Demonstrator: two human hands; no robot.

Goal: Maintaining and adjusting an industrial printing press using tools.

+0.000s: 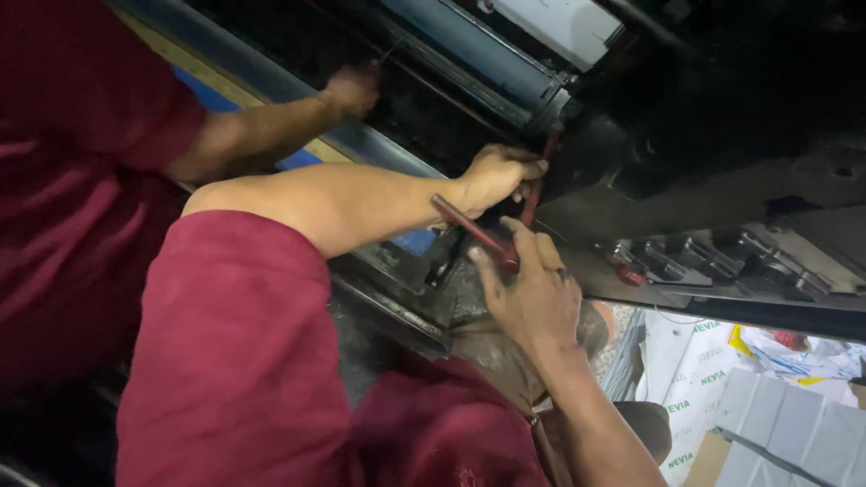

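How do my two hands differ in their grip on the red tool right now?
The left hand sits higher, curled in a fist around the upright red rod; the right hand sits lower, fingers looser, pinching the end of the slanted red bar. The left arm comes in from the left, the right from below. Both hands grip red metal beside the machine's roller.
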